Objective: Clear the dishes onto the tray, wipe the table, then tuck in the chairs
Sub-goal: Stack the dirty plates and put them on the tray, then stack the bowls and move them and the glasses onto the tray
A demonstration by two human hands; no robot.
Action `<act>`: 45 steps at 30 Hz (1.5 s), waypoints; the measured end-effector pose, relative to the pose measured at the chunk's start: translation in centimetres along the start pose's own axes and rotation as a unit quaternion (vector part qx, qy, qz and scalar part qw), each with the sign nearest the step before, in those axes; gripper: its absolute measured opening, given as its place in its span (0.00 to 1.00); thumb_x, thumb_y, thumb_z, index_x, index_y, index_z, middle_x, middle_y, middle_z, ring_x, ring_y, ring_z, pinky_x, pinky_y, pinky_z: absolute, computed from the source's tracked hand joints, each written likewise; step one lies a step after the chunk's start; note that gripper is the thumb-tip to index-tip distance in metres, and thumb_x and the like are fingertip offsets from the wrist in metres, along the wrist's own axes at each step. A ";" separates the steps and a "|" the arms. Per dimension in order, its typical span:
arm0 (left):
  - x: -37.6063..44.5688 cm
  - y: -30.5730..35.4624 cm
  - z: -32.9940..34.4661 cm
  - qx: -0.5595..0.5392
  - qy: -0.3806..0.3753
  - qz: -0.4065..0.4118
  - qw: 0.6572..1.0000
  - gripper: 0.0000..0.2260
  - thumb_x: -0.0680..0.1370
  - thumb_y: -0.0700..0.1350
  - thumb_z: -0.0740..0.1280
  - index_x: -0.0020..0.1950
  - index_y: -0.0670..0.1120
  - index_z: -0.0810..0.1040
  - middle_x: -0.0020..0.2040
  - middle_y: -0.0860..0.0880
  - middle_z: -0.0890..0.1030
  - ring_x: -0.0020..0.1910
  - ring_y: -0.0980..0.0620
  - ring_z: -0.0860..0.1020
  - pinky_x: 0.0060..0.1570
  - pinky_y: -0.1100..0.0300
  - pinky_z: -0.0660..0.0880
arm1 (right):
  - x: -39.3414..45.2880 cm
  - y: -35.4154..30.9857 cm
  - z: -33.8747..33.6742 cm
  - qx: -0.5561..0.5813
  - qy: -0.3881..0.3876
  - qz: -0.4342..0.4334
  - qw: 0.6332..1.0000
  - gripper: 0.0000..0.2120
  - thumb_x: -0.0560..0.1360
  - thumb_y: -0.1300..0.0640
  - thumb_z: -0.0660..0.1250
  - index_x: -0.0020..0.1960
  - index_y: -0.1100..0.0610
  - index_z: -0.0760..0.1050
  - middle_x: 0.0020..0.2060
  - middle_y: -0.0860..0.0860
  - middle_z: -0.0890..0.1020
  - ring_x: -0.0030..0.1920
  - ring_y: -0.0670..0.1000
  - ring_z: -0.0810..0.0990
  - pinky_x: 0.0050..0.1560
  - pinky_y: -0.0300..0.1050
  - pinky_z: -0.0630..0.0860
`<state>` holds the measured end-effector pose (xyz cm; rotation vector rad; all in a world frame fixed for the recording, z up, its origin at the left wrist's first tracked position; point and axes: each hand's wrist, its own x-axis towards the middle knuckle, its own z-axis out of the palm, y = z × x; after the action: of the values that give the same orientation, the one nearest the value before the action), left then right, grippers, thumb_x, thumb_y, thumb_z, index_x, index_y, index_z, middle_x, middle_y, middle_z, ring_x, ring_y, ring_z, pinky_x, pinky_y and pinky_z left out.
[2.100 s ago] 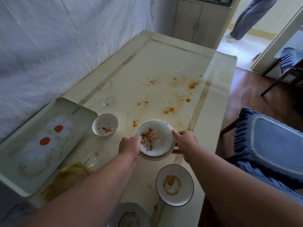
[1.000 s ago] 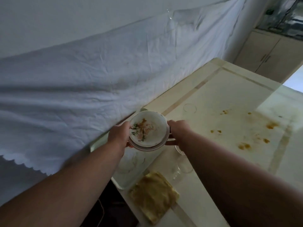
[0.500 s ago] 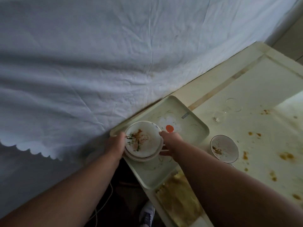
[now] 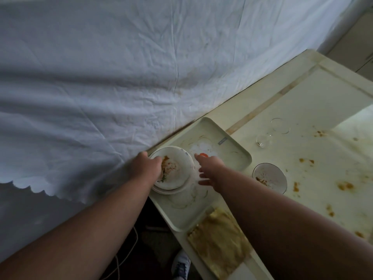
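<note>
We see the stacked dirty plates now resting on the pale tray, in its corner closest to the white sheet that hangs along the table. The upper plate carries orange and green food rests. Our left hand lies over the left rim of the stack, with the fingers curled on the edge of the top plate, so it grips the plates. Our right hand is just beside the stack on its right side; its fingers are spread and relaxed, and they hold nothing. We cannot tell if the fingertips touch the rim of the plates or only come close to it.

The tray sits at the table edge, and a part of it reaches out over the edge. A yellowish cloth lies on the table just beside the near end of the tray. To the right of the tray a small dirty bowl stands on the table, and farther away two clear glasses stand near each other. Orange stains are scattered over the table surface on the right.
</note>
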<state>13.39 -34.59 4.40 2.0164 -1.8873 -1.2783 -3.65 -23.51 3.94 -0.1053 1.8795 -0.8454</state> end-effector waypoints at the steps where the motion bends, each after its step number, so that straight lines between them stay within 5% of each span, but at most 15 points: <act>1: -0.8 0.9 -0.1 0.001 0.004 0.013 1.000 0.27 0.75 0.54 0.66 0.69 0.40 0.79 0.64 0.37 0.83 0.62 0.34 0.81 0.61 0.46 0.80 | -0.6 -0.1 -0.9 0.009 0.004 -0.003 1.000 0.17 0.85 0.43 0.68 0.60 0.58 0.78 0.59 0.59 0.81 0.59 0.61 0.82 0.58 0.58 0.87; 4: -3.7 3.8 0.1 -0.027 0.005 0.050 0.998 0.29 0.79 0.53 0.67 0.79 0.43 0.73 0.73 0.39 0.78 0.70 0.36 0.77 0.67 0.46 0.76 | -2.9 -0.5 -4.1 0.035 -0.002 -0.029 0.999 0.21 0.85 0.42 0.69 0.59 0.61 0.80 0.59 0.60 0.82 0.58 0.61 0.84 0.57 0.57 0.87; 10: -10.5 8.5 2.9 -0.060 -0.033 0.125 0.990 0.29 0.81 0.51 0.70 0.80 0.42 0.72 0.76 0.40 0.77 0.74 0.39 0.75 0.72 0.47 0.72 | -8.6 0.0 -14.9 0.115 0.006 -0.109 0.987 0.23 0.86 0.44 0.67 0.66 0.64 0.78 0.58 0.59 0.82 0.54 0.59 0.84 0.54 0.56 0.87; 15: -19.7 10.1 5.7 -0.128 -0.025 0.186 0.974 0.23 0.74 0.57 0.70 0.63 0.46 0.82 0.58 0.44 0.85 0.51 0.45 0.83 0.57 0.45 0.82 | -14.0 7.0 -26.4 0.154 0.067 -0.127 0.978 0.22 0.87 0.43 0.66 0.66 0.62 0.78 0.60 0.60 0.83 0.60 0.61 0.85 0.62 0.60 0.85; 18: -24.5 9.4 7.9 -0.170 -0.004 0.213 0.962 0.15 0.72 0.58 0.69 0.50 0.49 0.83 0.47 0.46 0.86 0.50 0.39 0.86 0.56 0.39 0.85 | -16.0 14.2 -32.3 0.160 0.107 -0.105 0.976 0.21 0.87 0.42 0.66 0.65 0.60 0.78 0.57 0.58 0.83 0.56 0.60 0.84 0.61 0.60 0.84; 22: -30.9 6.6 12.5 -0.186 -0.024 0.229 0.955 0.06 0.78 0.51 0.70 0.47 0.49 0.82 0.44 0.44 0.87 0.42 0.44 0.85 0.51 0.41 0.85 | -17.9 24.8 -38.0 0.187 0.172 -0.039 0.966 0.16 0.87 0.43 0.65 0.56 0.58 0.78 0.50 0.56 0.80 0.46 0.55 0.80 0.51 0.55 0.82; 28: -35.9 -1.0 19.9 -0.055 -0.094 0.241 0.964 0.05 0.81 0.47 0.72 0.54 0.47 0.84 0.47 0.49 0.86 0.48 0.46 0.84 0.52 0.49 0.81 | -17.7 34.4 -40.6 0.143 0.224 -0.001 0.964 0.13 0.85 0.47 0.69 0.52 0.58 0.80 0.48 0.56 0.82 0.43 0.55 0.81 0.43 0.52 0.83; 32: -35.3 -6.7 22.9 0.030 -0.177 0.150 0.972 0.08 0.82 0.48 0.73 0.59 0.47 0.83 0.54 0.47 0.86 0.55 0.45 0.83 0.61 0.49 0.80 | -18.0 37.4 -40.6 -0.078 0.279 0.001 0.957 0.17 0.83 0.47 0.70 0.47 0.61 0.83 0.37 0.57 0.84 0.38 0.60 0.86 0.50 0.61 0.88; 37: -34.4 -12.9 24.5 0.014 -0.232 0.100 0.968 0.16 0.74 0.58 0.74 0.55 0.50 0.86 0.52 0.49 0.88 0.54 0.46 0.86 0.59 0.40 0.84 | -17.4 40.5 -39.4 -0.195 0.190 0.060 0.960 0.16 0.87 0.48 0.65 0.52 0.61 0.80 0.46 0.60 0.87 0.42 0.61 0.89 0.45 0.56 0.88; 40: -35.4 -14.3 24.9 -0.007 -0.234 0.091 0.968 0.12 0.78 0.54 0.75 0.55 0.48 0.88 0.49 0.49 0.90 0.52 0.46 0.88 0.58 0.41 0.84 | -16.6 40.8 -38.6 -0.183 0.173 0.052 0.966 0.18 0.88 0.50 0.64 0.53 0.64 0.82 0.43 0.58 0.86 0.36 0.56 0.84 0.32 0.45 0.80; 45: -36.4 -15.0 25.5 -0.099 -0.209 0.045 0.972 0.09 0.82 0.51 0.74 0.58 0.48 0.88 0.50 0.50 0.91 0.54 0.47 0.88 0.61 0.40 0.83 | -15.5 41.4 -37.2 -0.125 0.167 0.067 0.976 0.14 0.88 0.55 0.59 0.53 0.64 0.76 0.38 0.59 0.84 0.29 0.55 0.81 0.26 0.42 0.76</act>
<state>13.68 11.76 -2.79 1.6378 -1.8836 -1.8989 -15.22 32.94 -0.33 0.0111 2.2767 -0.5558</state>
